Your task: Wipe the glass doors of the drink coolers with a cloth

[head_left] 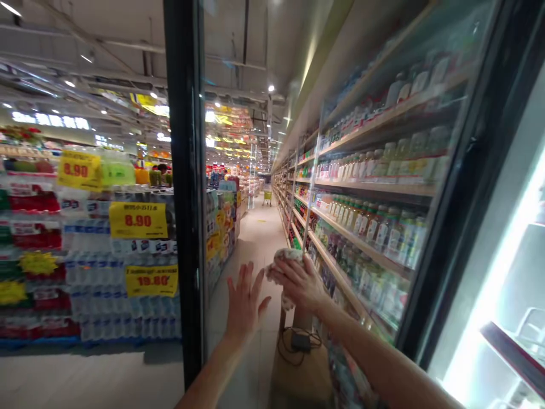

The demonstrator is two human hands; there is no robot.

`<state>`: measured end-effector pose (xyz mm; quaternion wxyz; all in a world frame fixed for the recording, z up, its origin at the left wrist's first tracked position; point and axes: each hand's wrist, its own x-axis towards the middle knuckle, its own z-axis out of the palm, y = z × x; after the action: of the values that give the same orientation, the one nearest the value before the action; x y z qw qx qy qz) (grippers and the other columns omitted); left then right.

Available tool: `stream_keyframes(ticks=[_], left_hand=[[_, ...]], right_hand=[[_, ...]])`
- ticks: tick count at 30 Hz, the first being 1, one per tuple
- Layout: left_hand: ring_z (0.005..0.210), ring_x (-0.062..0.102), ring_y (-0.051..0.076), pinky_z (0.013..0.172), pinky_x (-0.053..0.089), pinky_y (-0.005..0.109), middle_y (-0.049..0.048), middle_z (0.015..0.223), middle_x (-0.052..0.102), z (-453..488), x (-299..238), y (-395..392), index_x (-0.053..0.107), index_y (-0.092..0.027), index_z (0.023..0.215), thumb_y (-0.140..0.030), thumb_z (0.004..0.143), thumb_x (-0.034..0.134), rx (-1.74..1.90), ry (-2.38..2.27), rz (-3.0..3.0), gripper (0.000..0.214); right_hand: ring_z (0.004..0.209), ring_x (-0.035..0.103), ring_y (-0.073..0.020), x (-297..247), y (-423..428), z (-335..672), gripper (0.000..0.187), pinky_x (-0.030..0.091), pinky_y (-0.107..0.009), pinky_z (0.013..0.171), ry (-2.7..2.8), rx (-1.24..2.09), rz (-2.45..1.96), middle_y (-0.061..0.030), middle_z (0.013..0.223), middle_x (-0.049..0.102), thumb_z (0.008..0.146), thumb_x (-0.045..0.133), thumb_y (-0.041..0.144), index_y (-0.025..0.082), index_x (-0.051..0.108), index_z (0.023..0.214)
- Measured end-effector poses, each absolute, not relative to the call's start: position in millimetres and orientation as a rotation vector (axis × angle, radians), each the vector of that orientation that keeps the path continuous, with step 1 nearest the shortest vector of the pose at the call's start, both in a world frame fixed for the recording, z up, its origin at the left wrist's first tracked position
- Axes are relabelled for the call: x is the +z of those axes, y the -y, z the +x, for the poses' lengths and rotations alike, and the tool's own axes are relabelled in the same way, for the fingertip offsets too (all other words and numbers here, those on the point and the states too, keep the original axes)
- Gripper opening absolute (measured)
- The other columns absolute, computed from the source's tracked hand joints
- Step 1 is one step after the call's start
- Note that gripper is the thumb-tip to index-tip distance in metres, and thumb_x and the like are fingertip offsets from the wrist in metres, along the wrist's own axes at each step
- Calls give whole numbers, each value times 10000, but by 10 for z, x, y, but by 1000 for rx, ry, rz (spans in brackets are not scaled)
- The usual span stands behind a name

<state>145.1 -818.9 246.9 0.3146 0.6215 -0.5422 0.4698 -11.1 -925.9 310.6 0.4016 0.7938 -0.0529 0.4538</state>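
An open glass cooler door (230,113) with a black frame (185,187) stands in front of me. My left hand (244,301) is flat against the glass, fingers spread and empty. My right hand (300,281) is closed on a crumpled light cloth (284,257) and presses it to the glass just right of the left hand.
Stacked bottled-water packs with yellow price signs (138,220) fill the left. Through the glass a long aisle (255,233) runs past drink shelves (361,227). A brown box with a black cable (300,363) sits below my hands. The lit cooler interior (502,318) is at right.
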Motion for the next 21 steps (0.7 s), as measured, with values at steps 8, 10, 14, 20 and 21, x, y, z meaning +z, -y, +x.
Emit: stream_keyframes(ticks=[8,10,14,20,21], left_hand=[[1375,184,319,1068,261,510,220,1463,240,1789,2527,7992,138,-109,1432,-495,838,469,1187,1261,1672,782],[1370,213,301,1061,290,489,202,1456,271,1841,2525,7956,136,-129,1434,-450,855,462,1181,1306,1653,737],[1355,266,258,1048,342,439,163,1454,298,1958,2545,7839,144,-171,1430,-311,866,465,1138,1366,1569,664],[1348,274,265,1051,352,447,167,1454,267,2031,2624,7724,151,-157,1423,-248,846,481,1024,1241,1469,671],[1347,276,262,1052,353,447,162,1451,274,2033,2630,7715,155,-162,1422,-232,848,468,1007,1237,1460,657]], right_hand=[[1337,270,-247,3384,9245,10,527,143,-492,1097,332,1417,1972,-79,1374,448,800,445,212,233,434,1326],[1316,303,-188,3117,9119,151,492,139,-428,1119,19,1161,2084,-28,1361,474,802,448,206,255,471,1291],[1298,323,-130,3132,9005,467,442,90,-364,1143,-189,966,2105,31,1407,420,845,417,240,260,472,1282],[1341,268,-237,3797,8937,893,496,98,-533,1109,146,1201,2147,-52,1452,343,866,382,201,212,368,1361],[1335,282,-227,3720,8913,919,494,134,-516,1110,76,1144,2172,-48,1446,356,863,390,204,213,373,1356]])
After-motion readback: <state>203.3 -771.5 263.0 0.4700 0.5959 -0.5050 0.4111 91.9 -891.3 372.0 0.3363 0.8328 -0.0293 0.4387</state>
